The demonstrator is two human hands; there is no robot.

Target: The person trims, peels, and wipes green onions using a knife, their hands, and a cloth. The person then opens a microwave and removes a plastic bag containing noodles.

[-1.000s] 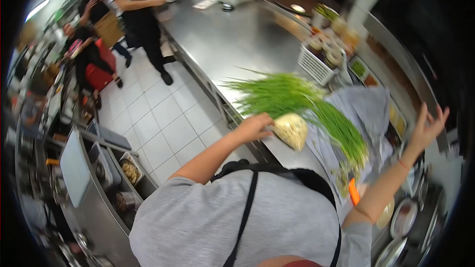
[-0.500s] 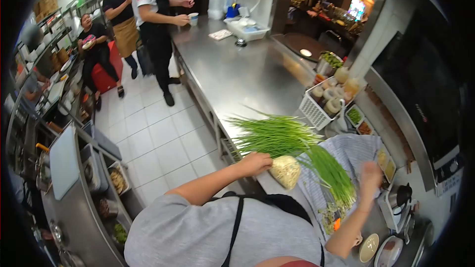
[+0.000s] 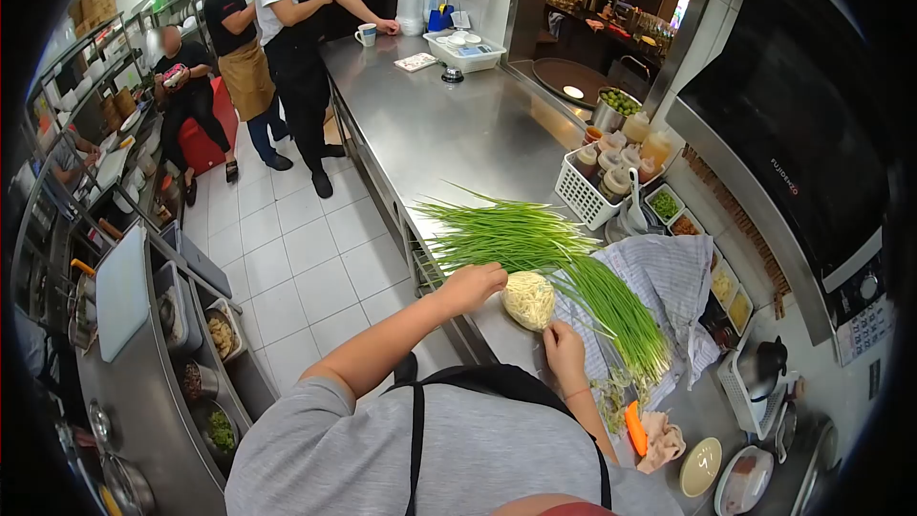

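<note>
A bag of pale, shredded food (image 3: 528, 301) is between my two hands at the front edge of the steel table. My left hand (image 3: 476, 287) grips the bag's upper left side with closed fingers. At its lower right side, my right hand (image 3: 564, 349) pinches the bag. Long green stalks (image 3: 516, 234) lie just beyond it, and more stalks (image 3: 621, 320) spread over a striped cloth (image 3: 683, 287) to the right. An orange-handled tool (image 3: 635, 428) rests beside a crumpled beige cloth or glove (image 3: 661, 441) near my right forearm.
A white basket of bottles (image 3: 587, 193) stands behind the stalks. Small food containers (image 3: 686, 223) line the right wall, with a cream bowl (image 3: 701, 466) nearer me. Several people stand or sit at the far left, one person (image 3: 296, 48) by the table. A counter (image 3: 167, 411) is at left.
My right hand has come down from the raised position at right to the bag. My left hand stays at the bag. A person by the table has let go of the cup.
</note>
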